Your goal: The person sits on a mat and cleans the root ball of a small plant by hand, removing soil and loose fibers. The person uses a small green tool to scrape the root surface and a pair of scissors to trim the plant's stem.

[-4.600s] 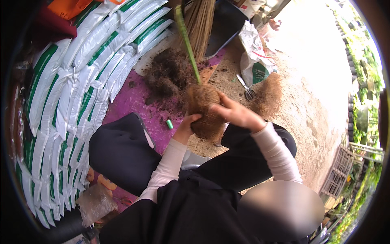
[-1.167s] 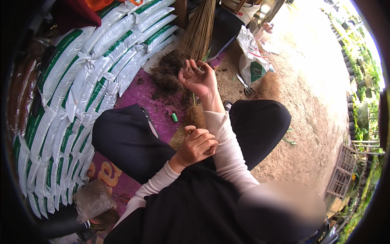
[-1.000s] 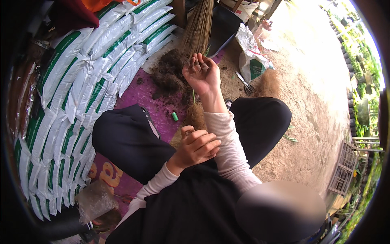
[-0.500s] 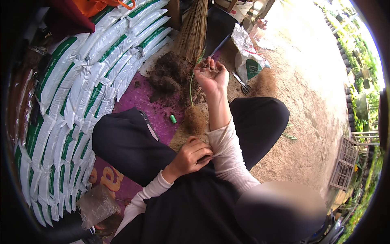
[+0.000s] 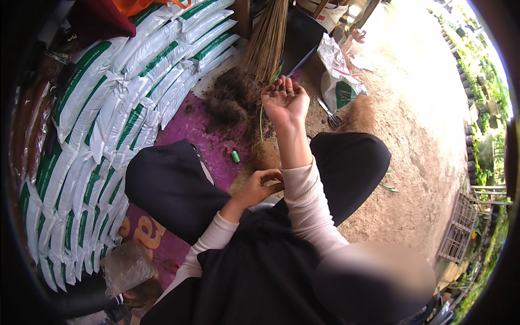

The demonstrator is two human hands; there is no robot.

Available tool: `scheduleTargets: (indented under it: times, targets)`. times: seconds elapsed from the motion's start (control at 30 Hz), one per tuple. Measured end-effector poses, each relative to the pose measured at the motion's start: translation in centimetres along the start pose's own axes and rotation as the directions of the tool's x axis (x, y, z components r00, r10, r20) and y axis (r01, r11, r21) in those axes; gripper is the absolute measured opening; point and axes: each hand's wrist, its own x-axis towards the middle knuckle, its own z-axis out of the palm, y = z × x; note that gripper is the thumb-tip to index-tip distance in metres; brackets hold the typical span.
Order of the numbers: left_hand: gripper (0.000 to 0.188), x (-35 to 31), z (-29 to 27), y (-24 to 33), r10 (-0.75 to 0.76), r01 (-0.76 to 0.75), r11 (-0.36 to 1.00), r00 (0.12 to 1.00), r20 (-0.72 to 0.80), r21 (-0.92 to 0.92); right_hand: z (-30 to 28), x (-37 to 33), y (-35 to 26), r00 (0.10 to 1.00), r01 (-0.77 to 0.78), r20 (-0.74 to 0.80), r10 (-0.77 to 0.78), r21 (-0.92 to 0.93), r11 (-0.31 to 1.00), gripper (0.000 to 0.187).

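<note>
Purple mat (image 5: 219, 147), near right edge | fibre ball (image 5: 264, 157) just beyond nearer left hand (image 5: 261, 188), stem (image 5: 261, 122) leading away | right hand (image 5: 285, 105) loosely uncurled; left grip at sleeve (image 5: 301, 187), can't tell

Rough tan floor (image 5: 417, 146) in bright daylight

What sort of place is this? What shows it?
Probably a plant nursery or gardening spot, open to daylight: stacked white-and-green sacks, a fibrous root ball with a green stem, and greenery along the right edge.
</note>
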Motion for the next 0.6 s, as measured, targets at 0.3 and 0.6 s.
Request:
scheduleTargets:
  times: [0.3,0.6]
  targets:
    - [0.018,6.8,-7.8,4.7,-0.271,-0.456,0.486,0.732,-0.625,-0.746,-3.1,-6.8,1.7,0.705,0.675,0.708,0.037,-0.686,0.271,0.019]
    - [0.009,9.5,-13.6,7.2,-0.371,-0.729,0.508,0.295,-0.880,-0.459,-8.6,-12.5,2.9,0.346,0.914,0.877,0.334,-0.234,-0.332,0.029]
